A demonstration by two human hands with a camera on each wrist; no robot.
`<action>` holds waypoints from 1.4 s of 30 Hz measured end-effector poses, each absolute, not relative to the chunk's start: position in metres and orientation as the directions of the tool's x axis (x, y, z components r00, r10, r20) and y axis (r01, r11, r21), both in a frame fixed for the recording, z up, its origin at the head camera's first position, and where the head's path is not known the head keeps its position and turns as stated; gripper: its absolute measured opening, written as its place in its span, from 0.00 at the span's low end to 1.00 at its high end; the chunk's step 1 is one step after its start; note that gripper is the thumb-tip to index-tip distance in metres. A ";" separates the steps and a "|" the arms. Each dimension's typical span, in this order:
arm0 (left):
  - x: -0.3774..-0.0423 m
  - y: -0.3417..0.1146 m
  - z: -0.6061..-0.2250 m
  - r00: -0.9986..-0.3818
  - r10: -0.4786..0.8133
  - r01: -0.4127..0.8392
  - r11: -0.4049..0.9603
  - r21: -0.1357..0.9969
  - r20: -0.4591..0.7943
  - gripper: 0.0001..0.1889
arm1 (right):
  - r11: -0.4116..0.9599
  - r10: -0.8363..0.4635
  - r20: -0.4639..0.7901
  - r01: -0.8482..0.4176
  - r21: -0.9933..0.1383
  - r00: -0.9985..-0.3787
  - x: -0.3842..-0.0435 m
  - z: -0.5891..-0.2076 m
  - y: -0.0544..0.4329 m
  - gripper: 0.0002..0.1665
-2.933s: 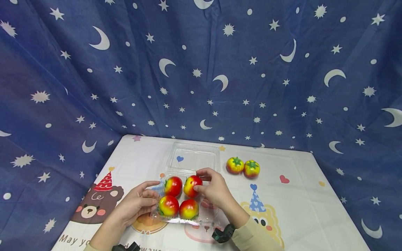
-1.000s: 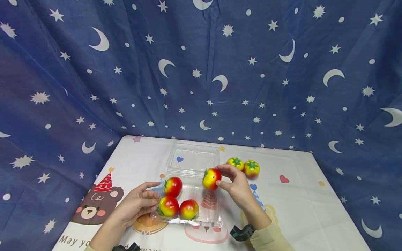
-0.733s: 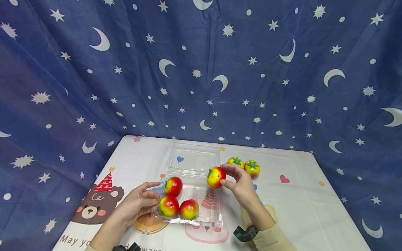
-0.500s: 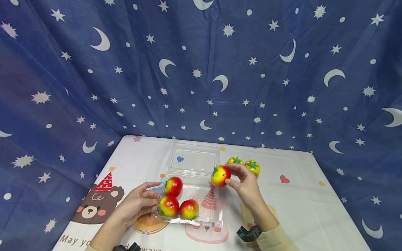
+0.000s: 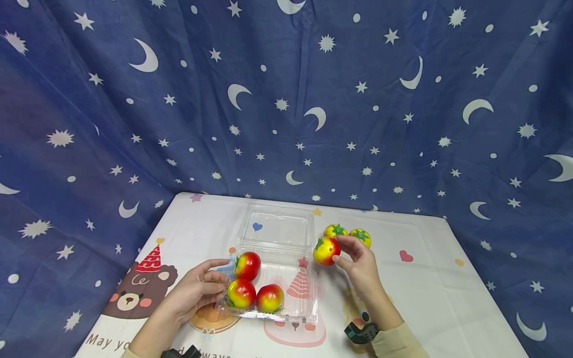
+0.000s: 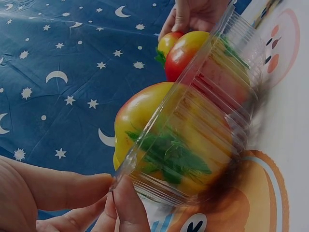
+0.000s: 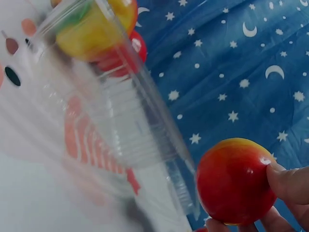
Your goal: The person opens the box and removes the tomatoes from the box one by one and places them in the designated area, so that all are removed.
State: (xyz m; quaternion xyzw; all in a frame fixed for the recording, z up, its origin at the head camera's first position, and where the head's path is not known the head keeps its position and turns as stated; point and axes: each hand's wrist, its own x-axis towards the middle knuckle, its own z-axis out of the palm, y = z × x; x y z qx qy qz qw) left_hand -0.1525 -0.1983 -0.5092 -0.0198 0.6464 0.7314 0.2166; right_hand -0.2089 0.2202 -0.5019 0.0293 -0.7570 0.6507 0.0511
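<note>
A clear plastic clamshell box (image 5: 276,273) lies open on the table. Three red-and-yellow tomatoes sit in it: one at the back left (image 5: 248,265), one at the front left (image 5: 241,293) and one at the front middle (image 5: 270,298). My left hand (image 5: 193,289) pinches the box's left rim between thumb and fingers, as the left wrist view shows. Just off the box's right side, my right hand (image 5: 361,266) holds another tomato (image 5: 326,251) by its red end, the green leaves pointing left. In the right wrist view this tomato (image 7: 236,181) is raised beside the box wall.
Two more tomatoes, a left one (image 5: 335,230) and a right one (image 5: 360,236), stand leaf side up behind my right hand, which partly covers them. The box's lid (image 5: 278,226) lies folded back. A starry blue curtain (image 5: 286,99) hangs behind the printed tablecloth (image 5: 425,278).
My right hand has lifted the back-right tomato out of the box and carried it rightward, past the box's right edge. My left hand has stayed at the rim.
</note>
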 end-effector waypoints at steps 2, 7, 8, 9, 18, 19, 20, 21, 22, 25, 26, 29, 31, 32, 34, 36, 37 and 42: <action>-0.153 -0.198 -0.509 -0.906 0.292 -0.341 -0.071 0.937 -0.307 0.41 | 0.145 0.027 0.108 -0.103 -0.984 -0.994 -0.210 -0.506 0.222 0.32; -0.153 -0.199 -0.510 -0.902 0.298 -0.348 -0.077 0.934 -0.311 0.41 | 0.145 0.040 0.066 -0.060 -0.988 -0.997 -0.213 -0.514 0.228 0.31; -0.153 -0.199 -0.510 -0.902 0.299 -0.349 -0.079 0.934 -0.312 0.41 | 0.146 0.042 0.057 -0.050 -0.988 -0.998 -0.213 -0.515 0.228 0.31; -0.153 -0.199 -0.510 -0.901 0.299 -0.351 -0.080 0.933 -0.313 0.41 | 0.153 0.045 0.047 -0.040 -0.987 -0.998 -0.214 -0.515 0.228 0.31; -0.154 -0.199 -0.513 -0.900 0.298 -0.355 -0.080 0.932 -0.317 0.41 | 0.150 0.055 -0.045 0.052 -0.987 -0.997 -0.219 -0.524 0.228 0.31; -0.154 -0.199 -0.513 -0.900 0.299 -0.355 -0.081 0.931 -0.317 0.41 | 0.149 0.053 -0.052 0.060 -0.987 -0.997 -0.219 -0.525 0.228 0.31; -0.153 -0.200 -0.514 -0.900 0.300 -0.354 -0.081 0.932 -0.316 0.41 | 0.149 0.051 -0.058 0.065 -0.987 -0.997 -0.219 -0.526 0.228 0.31; -0.153 -0.200 -0.514 -0.900 0.300 -0.354 -0.082 0.932 -0.315 0.41 | 0.154 0.051 -0.063 0.070 -0.986 -0.997 -0.219 -0.527 0.228 0.31; -0.153 -0.200 -0.514 -0.900 0.302 -0.352 -0.082 0.932 -0.314 0.41 | 0.162 0.052 -0.068 0.076 -0.984 -0.996 -0.219 -0.527 0.228 0.31; -0.153 -0.199 -0.515 -0.902 0.303 -0.348 -0.082 0.934 -0.309 0.41 | 0.184 0.054 -0.081 0.090 -0.979 -0.995 -0.219 -0.529 0.229 0.31; -0.153 -0.199 -0.515 -0.902 0.302 -0.348 -0.082 0.934 -0.309 0.41 | 0.194 0.056 -0.083 0.093 -0.977 -0.995 -0.219 -0.530 0.230 0.30; -0.154 -0.199 -0.514 -0.901 0.302 -0.350 -0.082 0.933 -0.311 0.41 | 0.223 0.054 -0.082 0.092 -0.971 -0.995 -0.218 -0.533 0.233 0.30; -0.154 -0.199 -0.514 -0.900 0.303 -0.353 -0.083 0.932 -0.314 0.41 | 0.243 0.050 -0.080 0.090 -0.966 -0.995 -0.217 -0.534 0.234 0.30; -0.154 -0.199 -0.514 -0.899 0.304 -0.355 -0.084 0.931 -0.315 0.40 | 0.247 0.049 -0.081 0.091 -0.965 -0.995 -0.217 -0.534 0.235 0.29; -0.154 -0.200 -0.514 -0.898 0.306 -0.356 -0.086 0.930 -0.316 0.40 | 0.264 0.047 -0.082 0.091 -0.960 -0.996 -0.217 -0.535 0.237 0.29; -0.154 -0.200 -0.514 -0.898 0.307 -0.358 -0.087 0.930 -0.316 0.40 | 0.285 0.051 -0.091 0.102 -0.953 -0.995 -0.217 -0.535 0.238 0.29; -0.154 -0.200 -0.514 -0.897 0.308 -0.358 -0.087 0.930 -0.317 0.40 | 0.297 0.054 -0.094 0.106 -0.949 -0.994 -0.217 -0.535 0.239 0.28; -0.154 -0.200 -0.514 -0.896 0.305 -0.363 -0.085 0.928 -0.322 0.40 | 0.351 0.067 -0.119 0.135 -0.927 -0.991 -0.216 -0.533 0.243 0.27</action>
